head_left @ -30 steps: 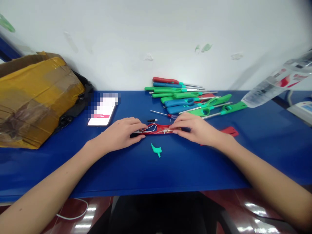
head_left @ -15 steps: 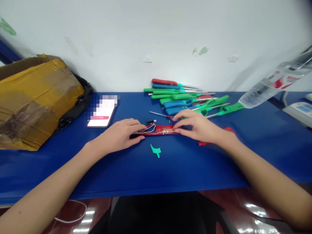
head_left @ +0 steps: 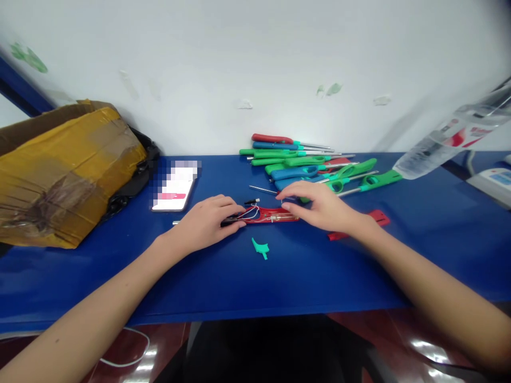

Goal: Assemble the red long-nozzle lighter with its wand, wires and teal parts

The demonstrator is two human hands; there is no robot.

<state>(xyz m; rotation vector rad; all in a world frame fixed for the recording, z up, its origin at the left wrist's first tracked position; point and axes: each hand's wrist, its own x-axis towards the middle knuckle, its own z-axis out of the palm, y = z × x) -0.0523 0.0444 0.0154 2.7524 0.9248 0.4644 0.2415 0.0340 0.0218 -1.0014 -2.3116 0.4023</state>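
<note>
An opened red lighter shell (head_left: pixel 268 215) with thin white wires lies on the blue table (head_left: pixel 279 266). My left hand (head_left: pixel 207 223) rests curled over its left end, fingers pressed on it. My right hand (head_left: pixel 319 205) hovers over the shell's right end, fingers spread and slightly bent, near a small screwdriver (head_left: pixel 263 190). A small green trigger piece (head_left: pixel 260 248) lies in front of the shell. A second red shell half (head_left: pixel 359 226) shows partly under my right wrist.
A pile of green, blue and red long lighters (head_left: pixel 311 165) lies at the back by the white wall. A phone (head_left: pixel 173 191) lies left of centre. A taped cardboard box (head_left: pixel 59 170) stands at the left. A clear plastic bag (head_left: pixel 451 141) hangs at the right.
My right hand has lifted off the shell's right end and its fingers have spread. The left hand has stayed on the left end. The view has shifted slightly.
</note>
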